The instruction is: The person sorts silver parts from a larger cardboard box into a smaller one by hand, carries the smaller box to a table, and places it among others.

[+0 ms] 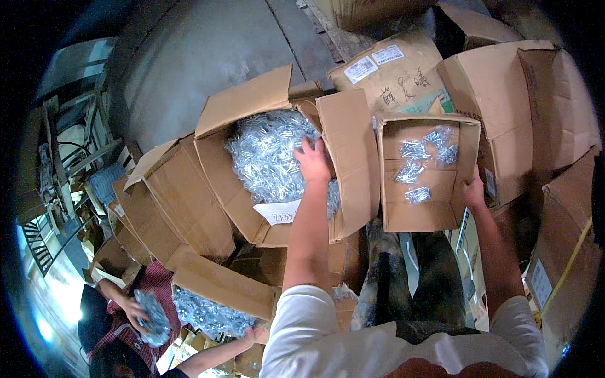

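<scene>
My left hand [312,162] reaches into a large open carton [217,183], its fingers spread over a heap of clear plastic bags of screws [265,154]. No bag is visibly gripped in it. At the right, my right hand [474,191] is closed on the side wall of a smaller open cardboard box [419,220], which tilts toward me above my legs. Several small bags of screws [411,171] lie apart on that box's bottom. A white paper sheet [277,213] with handwriting rests at the near side of the large carton's heap.
A taped carton [384,79] with white labels stands behind the smaller box. Tall cartons [498,94] rise at the right, others [189,195] at the left. At lower left, a co-worker's hand [135,313] holds a bag beside another carton [217,286] of bagged hardware.
</scene>
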The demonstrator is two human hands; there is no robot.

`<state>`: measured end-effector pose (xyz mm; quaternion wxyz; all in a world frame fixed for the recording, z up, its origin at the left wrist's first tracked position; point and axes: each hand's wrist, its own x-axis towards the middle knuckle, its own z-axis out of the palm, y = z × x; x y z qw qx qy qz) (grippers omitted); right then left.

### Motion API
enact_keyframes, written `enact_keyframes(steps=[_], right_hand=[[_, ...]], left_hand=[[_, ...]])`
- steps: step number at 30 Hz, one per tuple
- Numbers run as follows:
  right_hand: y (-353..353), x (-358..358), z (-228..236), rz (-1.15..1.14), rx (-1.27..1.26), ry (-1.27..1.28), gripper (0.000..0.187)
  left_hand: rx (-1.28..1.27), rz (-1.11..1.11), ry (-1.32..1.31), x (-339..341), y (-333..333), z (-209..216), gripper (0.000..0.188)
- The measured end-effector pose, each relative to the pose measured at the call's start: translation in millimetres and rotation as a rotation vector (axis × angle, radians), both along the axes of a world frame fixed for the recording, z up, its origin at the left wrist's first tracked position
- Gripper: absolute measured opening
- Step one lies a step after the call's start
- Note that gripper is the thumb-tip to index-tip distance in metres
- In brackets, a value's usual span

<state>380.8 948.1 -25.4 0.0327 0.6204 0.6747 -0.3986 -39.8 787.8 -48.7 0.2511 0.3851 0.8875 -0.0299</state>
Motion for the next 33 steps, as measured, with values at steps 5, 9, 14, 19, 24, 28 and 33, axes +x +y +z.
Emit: enact_keyframes(steps=[5, 9, 14, 19, 24, 28, 33], right_hand=[[4.1, 3.3, -3.5, 0.036, 0.043, 0.044, 0.065], [-0.3, 1.6, -2.2, -0.02, 0.014, -0.032, 0.068], [-1.5, -0.9, -5.9, -0.056, -0.022, -0.132, 0.074], [1.4, 2.5, 1.0, -0.01, 0.027, -0.074, 0.073], [1.5, -10.2, 13.8, -0.096, -0.086, -0.004, 0.057], [2.2, -8.1, 11.1, -0.064, -0.032, 0.068, 0.054], [3.9, -2.5, -1.6, -0.133, -0.054, 0.054, 0.058]], left_hand=[[0.352, 0.29, -0.014, -1.5, -17.0, 24.9, 0.012], [0.676, 0.45, -0.074, 35.4, -40.3, 93.5, 0.016], [0.685, 0.398, -0.477, 108.7, -27.8, 193.9, 0.024], [0.493, 0.176, -0.516, 80.2, 0.6, 156.0, 0.083], [-0.257, 0.199, -0.029, -28.2, 17.2, 74.6, 0.094], [-0.299, 0.108, 0.072, -48.3, 10.3, 24.2, 0.097], [-0.024, 0.133, 0.125, -52.9, -1.9, 6.0, 0.047]])
